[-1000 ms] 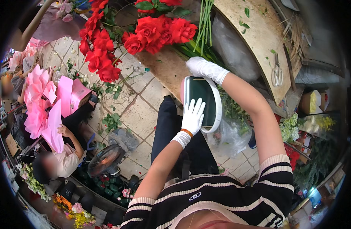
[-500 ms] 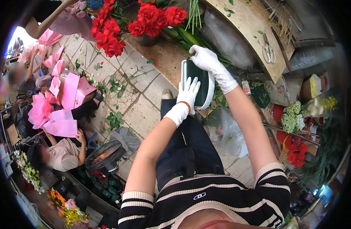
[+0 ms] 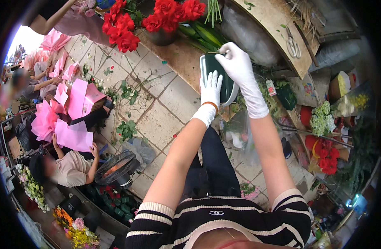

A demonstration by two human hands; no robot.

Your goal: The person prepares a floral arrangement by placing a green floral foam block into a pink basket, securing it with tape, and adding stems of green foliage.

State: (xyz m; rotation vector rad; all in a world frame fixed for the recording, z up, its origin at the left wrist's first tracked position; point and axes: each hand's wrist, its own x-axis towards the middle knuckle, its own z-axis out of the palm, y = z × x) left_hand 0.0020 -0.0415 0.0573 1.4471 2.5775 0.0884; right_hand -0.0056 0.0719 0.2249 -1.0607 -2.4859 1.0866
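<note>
My left hand [image 3: 211, 89], in a white glove with an orange band at the wrist, lies with fingers stretched out on a dark green, white-rimmed box-like object [image 3: 221, 76]. My right hand [image 3: 236, 62], also gloved in white, is curled at the top edge of that object, its fingertips pinched on something too small to make out. Just beyond them, long green leaves [image 3: 200, 35] lie beside red roses [image 3: 161, 18].
Scissors [image 3: 293, 43] lie on a curved wooden board [image 3: 302, 62] at upper right. A co-worker [image 3: 72, 168] at lower left handles pink paper [image 3: 74, 135]; others work at upper left. A fan [image 3: 115, 170] stands on the tiled floor [image 3: 144, 103] among leaves.
The green object and both hands have shifted up in the view. My left hand stays spread on it, while my right hand has bent its fingers down onto the top edge.
</note>
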